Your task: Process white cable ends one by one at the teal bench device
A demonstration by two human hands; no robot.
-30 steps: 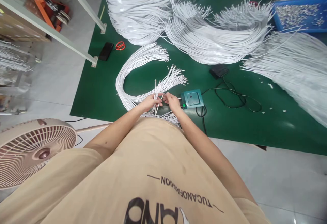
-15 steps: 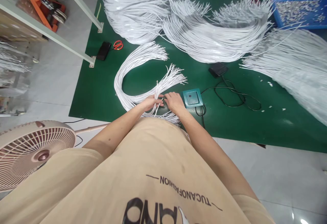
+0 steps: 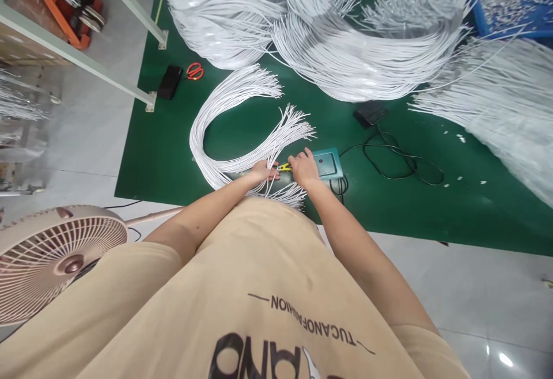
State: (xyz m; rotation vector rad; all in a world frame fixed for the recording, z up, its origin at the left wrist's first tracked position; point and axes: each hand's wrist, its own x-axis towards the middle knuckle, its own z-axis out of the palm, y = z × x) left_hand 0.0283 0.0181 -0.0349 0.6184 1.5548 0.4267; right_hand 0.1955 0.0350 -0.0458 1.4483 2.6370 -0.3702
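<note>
My left hand (image 3: 264, 171) is closed on a few white cables (image 3: 272, 151) near their ends, beside a curved bundle of white cables (image 3: 201, 137) on the green table. Close to its fingertips, my right hand (image 3: 303, 169) grips a small yellow tool (image 3: 284, 167) that looks like snips; its exact kind is partly hidden by the fingers. The tip of the tool points left, at the cable ends. Just right of my right hand lies a flat teal tray-like box (image 3: 332, 163). More white cable ends (image 3: 289, 196) lie below my hands, against the table's near edge.
Large piles of white cables (image 3: 367, 71) cover the back and right. Red-handled scissors (image 3: 194, 71) and a black phone-like object (image 3: 170, 82) lie at left. A black adapter (image 3: 370, 114) trails a cord. A blue bin (image 3: 514, 7) holds small parts. A fan (image 3: 64, 264) stands left.
My right hand has moved slightly right, and the yellow tool now shows in it, its tip near the left hand's cables. The left hand still holds cables. The whole view has shifted slightly.
</note>
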